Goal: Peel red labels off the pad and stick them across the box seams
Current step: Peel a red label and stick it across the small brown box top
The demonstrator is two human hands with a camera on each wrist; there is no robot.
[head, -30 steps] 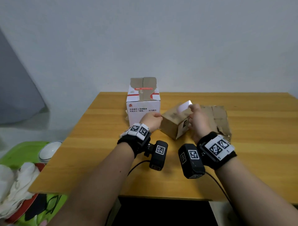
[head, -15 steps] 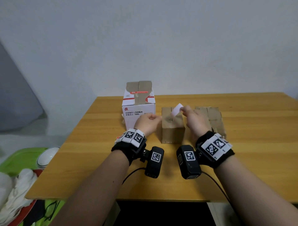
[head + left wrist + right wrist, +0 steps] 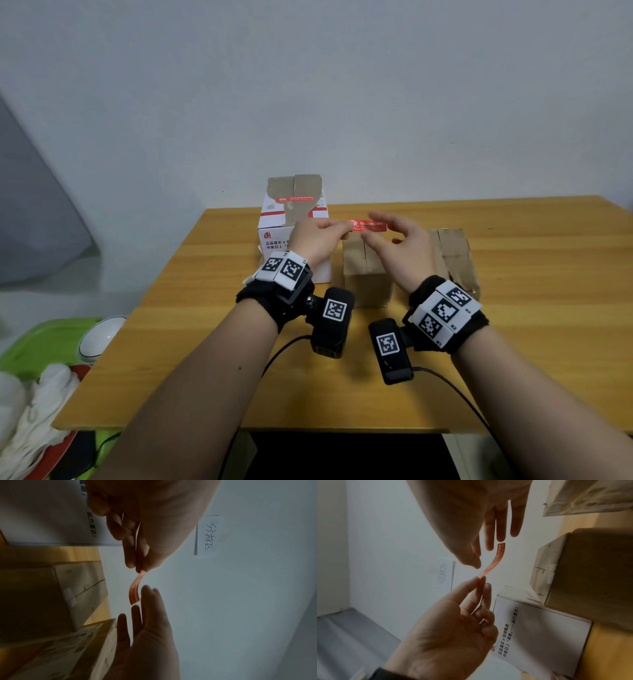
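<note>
A red label (image 3: 368, 226) hangs in the air above the middle brown box (image 3: 366, 274). My left hand (image 3: 344, 228) pinches its left end between thumb and fingers; the left wrist view shows the pinch (image 3: 140, 568) with the label (image 3: 135, 592) curving away from it. My right hand (image 3: 383, 236) is open at the label's free end, its straight fingers (image 3: 498, 531) spread around the label (image 3: 494, 561) without gripping. A white printed box (image 3: 294, 240), with a red label across its top seam, stands to the left. The label pad is not in sight.
A second brown box (image 3: 455, 257) stands behind my right hand on the wooden table (image 3: 513, 342). Off the table's left edge lie a green tray (image 3: 44, 342), a white bowl (image 3: 99, 335) and white cloth (image 3: 30, 404). A handwritten paper sign (image 3: 208, 535) hangs on the wall.
The tilted brown box was set upright. The white slip my right hand pinched is gone and that hand has opened. My left hand has risen and now holds a red label.
</note>
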